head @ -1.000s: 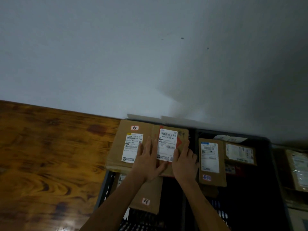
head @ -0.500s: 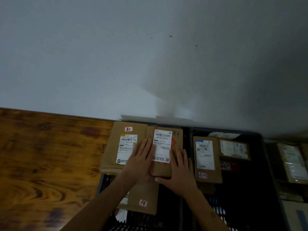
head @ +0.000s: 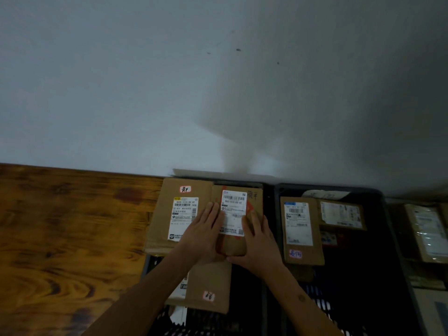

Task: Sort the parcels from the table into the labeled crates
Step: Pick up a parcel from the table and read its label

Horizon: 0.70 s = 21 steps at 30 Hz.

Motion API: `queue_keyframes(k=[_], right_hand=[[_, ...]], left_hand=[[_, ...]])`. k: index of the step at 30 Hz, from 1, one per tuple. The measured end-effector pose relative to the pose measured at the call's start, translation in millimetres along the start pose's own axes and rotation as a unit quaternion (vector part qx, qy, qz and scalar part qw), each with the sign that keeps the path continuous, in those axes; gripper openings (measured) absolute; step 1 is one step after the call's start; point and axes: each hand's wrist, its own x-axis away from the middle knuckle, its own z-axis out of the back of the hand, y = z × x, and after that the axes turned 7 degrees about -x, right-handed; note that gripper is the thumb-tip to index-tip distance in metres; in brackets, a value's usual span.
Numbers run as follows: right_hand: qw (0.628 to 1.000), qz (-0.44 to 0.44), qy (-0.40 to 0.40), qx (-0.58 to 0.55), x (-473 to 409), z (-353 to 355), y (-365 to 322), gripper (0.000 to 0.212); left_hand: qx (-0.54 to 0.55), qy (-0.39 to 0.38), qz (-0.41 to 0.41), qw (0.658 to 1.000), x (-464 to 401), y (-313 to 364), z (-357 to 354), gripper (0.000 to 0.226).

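Both hands are resting on a small cardboard parcel (head: 238, 221) (its white label reads B43-H10-00-47) that is lying over the left black crate (head: 264, 282), touching the right side of a larger labelled parcel (head: 180, 214). The left hand (head: 202, 235) is lying flat with fingers straight and close together along the small parcel's left edge. The right hand (head: 258, 243) is pressing its right side, fingers straight, thumb hooking under the near end. Right of this crate, another crate (head: 378, 275) is holding more parcels.

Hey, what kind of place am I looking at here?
Probably a parcel sorting spot, perhaps a small courier depot or mailroom. Cardboard parcels with barcoded shipping labels fill dark plastic crates beside a wooden table, several marked with handwritten stickers.
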Motion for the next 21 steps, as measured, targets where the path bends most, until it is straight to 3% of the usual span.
queue_keyframes(k=[6, 11, 15, 21], right_hand=[[0.999, 0.015, -0.003, -0.035, -0.2, -5.3, 3.3, 0.115], [0.989, 0.023, 0.083, -0.121, -6.6, -4.1, 11.7, 0.078], [0.989, -0.008, 0.118, -0.089, -19.8, -7.8, 0.8, 0.074], [0.987, -0.030, 0.135, -0.078, -24.3, -20.0, -2.5, 0.084]], left_hand=[[-0.008, -0.001, -0.004, 1.000, 3.5, -4.2, -5.6, 0.128], [0.020, 0.053, 0.011, 0.998, -0.3, -7.9, -6.5, 0.098], [0.022, 0.076, 0.059, 0.995, -7.3, -6.3, -19.0, 0.084], [0.009, 0.089, 0.053, 0.995, -11.8, -6.5, -25.9, 0.084]])
